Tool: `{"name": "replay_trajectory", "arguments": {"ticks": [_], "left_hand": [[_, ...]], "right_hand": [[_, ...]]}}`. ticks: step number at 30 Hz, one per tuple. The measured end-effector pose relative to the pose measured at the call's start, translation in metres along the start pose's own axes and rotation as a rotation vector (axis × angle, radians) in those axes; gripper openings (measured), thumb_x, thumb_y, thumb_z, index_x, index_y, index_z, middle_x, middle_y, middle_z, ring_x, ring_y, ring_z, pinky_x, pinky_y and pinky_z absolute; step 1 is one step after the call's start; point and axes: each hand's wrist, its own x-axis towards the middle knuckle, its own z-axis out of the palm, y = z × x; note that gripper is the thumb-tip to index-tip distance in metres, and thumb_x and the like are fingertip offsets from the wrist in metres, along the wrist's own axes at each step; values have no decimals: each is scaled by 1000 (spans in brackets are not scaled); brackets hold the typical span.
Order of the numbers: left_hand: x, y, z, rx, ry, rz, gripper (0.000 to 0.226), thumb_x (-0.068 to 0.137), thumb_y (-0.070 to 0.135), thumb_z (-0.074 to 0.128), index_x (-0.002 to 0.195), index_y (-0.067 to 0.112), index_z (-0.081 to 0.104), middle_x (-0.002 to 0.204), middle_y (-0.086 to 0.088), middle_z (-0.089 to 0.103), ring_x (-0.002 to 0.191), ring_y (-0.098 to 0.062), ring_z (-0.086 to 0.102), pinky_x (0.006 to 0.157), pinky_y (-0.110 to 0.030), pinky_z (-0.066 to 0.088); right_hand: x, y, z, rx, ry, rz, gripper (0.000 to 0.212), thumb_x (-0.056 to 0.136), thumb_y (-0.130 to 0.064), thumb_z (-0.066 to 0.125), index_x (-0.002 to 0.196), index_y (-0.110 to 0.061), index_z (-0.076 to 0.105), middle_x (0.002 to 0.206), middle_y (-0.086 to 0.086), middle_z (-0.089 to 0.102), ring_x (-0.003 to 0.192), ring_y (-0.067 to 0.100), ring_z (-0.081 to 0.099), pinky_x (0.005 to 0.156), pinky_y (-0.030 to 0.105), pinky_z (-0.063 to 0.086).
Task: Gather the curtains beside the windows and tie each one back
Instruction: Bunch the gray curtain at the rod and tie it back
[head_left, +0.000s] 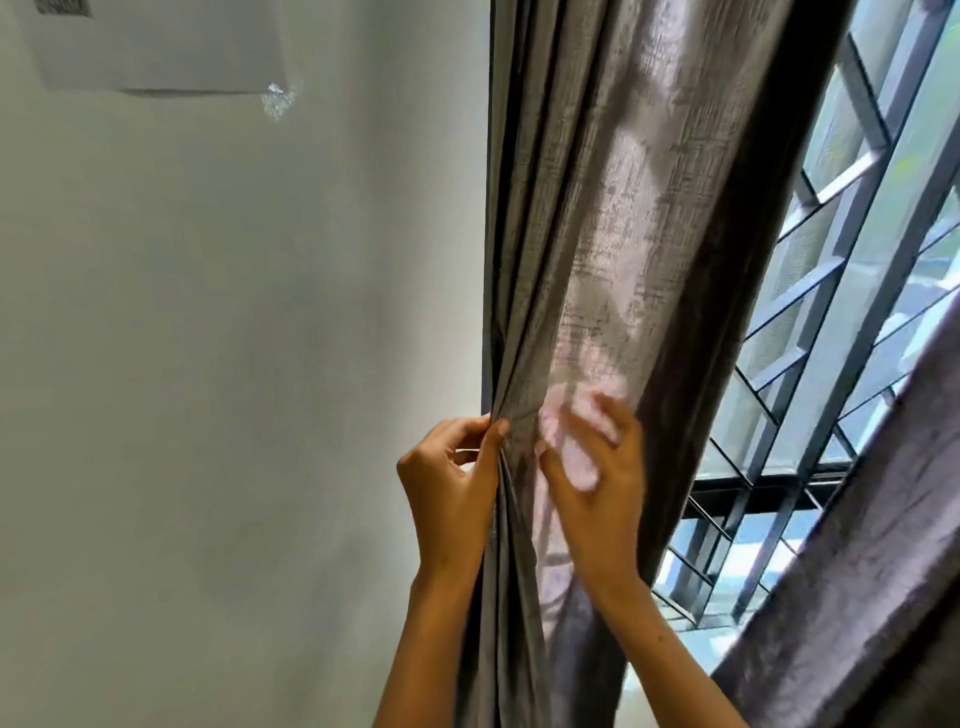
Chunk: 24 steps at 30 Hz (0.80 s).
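A grey-brown curtain hangs in folds between the white wall and the window. My left hand pinches the curtain's left edge, bunching several pleats between thumb and fingers. My right hand lies on the front of the cloth just to the right, its fingers spread and blurred, touching the fabric. A second curtain panel hangs at the lower right. No tie-back band shows.
A window with a dark metal grille stands to the right of the curtain, bright daylight behind it. A white wall fills the left, with a sheet of paper stuck near the top.
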Motion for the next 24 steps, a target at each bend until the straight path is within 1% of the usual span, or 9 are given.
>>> {"name": "replay_trajectory", "arguments": {"ticks": [2, 4, 6, 8, 11, 13, 16, 19, 24], "left_hand": [[0, 4, -1, -17, -11, -4, 8, 77, 32, 70, 83, 32, 65, 78, 18, 66, 74, -2, 66, 63, -8, 49], [-1, 4, -2, -14, -16, -7, 8, 76, 34, 69, 83, 34, 65, 78, 19, 65, 74, -2, 66, 63, -8, 49], [-1, 1, -1, 24, -4, 17, 8, 78, 29, 71, 85, 28, 67, 79, 18, 65, 73, -1, 66, 63, -7, 49], [-1, -4, 0, 104, 26, 71, 12, 78, 21, 73, 89, 19, 70, 81, 11, 68, 67, 1, 64, 65, -5, 49], [-2, -8, 3, 202, 58, 128, 19, 78, 20, 73, 91, 7, 73, 83, -2, 71, 69, -2, 62, 69, -6, 51], [-4, -6, 5, 204, 61, 128, 20, 79, 23, 71, 91, 7, 73, 83, -4, 71, 70, -6, 63, 71, -13, 53], [-7, 0, 6, 187, 47, 147, 22, 82, 29, 68, 90, 9, 73, 80, -2, 70, 69, -5, 62, 70, -15, 54], [-9, 0, 7, 178, 23, 150, 22, 82, 27, 67, 92, 9, 73, 82, 0, 70, 69, -1, 63, 68, -11, 53], [-9, -7, 7, 102, -10, 111, 26, 85, 30, 64, 95, 8, 73, 86, 1, 70, 82, 3, 64, 70, -6, 49]], "right_hand": [[13, 3, -6, -29, 75, 137, 88, 72, -30, 80, 145, -24, 31, 153, -7, 21, 141, 3, 21, 107, 7, 24], [24, 4, -10, 66, 33, 249, 102, 66, -35, 81, 148, -26, 22, 152, -8, 27, 139, 5, 27, 111, 16, 27], [26, 5, -11, 117, 53, 212, 76, 71, -26, 80, 137, -21, 43, 132, -4, 55, 122, 10, 53, 102, 26, 46], [20, 3, -10, 63, 148, 83, 39, 81, -10, 73, 117, -19, 63, 100, -3, 70, 91, 12, 68, 80, 25, 57], [1, 0, -7, -118, 206, -109, 36, 84, 6, 65, 118, -3, 63, 93, 1, 70, 79, -2, 61, 70, 3, 47], [-11, 0, -2, -192, 161, -160, 43, 82, 10, 63, 123, -1, 57, 95, 4, 70, 79, -4, 59, 71, 4, 47], [-17, 1, 5, -161, 25, -171, 51, 85, 8, 55, 133, -8, 51, 124, 3, 63, 87, 3, 65, 85, 20, 54], [-19, 3, 11, -58, -106, -152, 56, 87, 10, 53, 138, -11, 46, 139, 3, 52, 124, 12, 54, 102, 37, 47], [-23, 5, 13, 43, -219, -87, 54, 89, 4, 49, 140, -15, 42, 148, 2, 41, 136, 10, 39, 109, 39, 39]]}}
